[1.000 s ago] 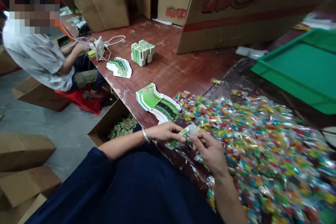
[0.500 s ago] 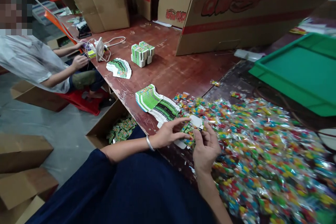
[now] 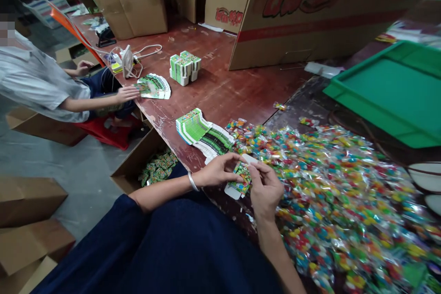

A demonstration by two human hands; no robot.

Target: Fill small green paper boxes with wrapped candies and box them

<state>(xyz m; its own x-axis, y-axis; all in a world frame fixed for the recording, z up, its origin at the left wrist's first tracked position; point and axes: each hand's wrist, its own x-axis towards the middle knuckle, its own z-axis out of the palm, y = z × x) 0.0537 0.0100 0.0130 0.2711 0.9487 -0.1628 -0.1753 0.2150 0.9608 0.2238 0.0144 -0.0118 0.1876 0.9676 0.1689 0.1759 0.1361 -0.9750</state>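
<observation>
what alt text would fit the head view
Both hands, left hand and right hand, hold a small printed carton at a table edge beside a heap of wrapped candies. A co-worker's hand rests on flat cartons farther left.

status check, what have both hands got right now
Left hand and right hand both grip one small printed carton. Candy packet pile right alongside. Flat carton stack just beyond.

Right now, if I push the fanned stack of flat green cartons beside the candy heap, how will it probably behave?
The fanned stack of flat cartons already lies spread, so it would likely slide apart further. The cartons look like thin card: probably light and bendable. It lies near the table edge, so some could fall off.
</observation>
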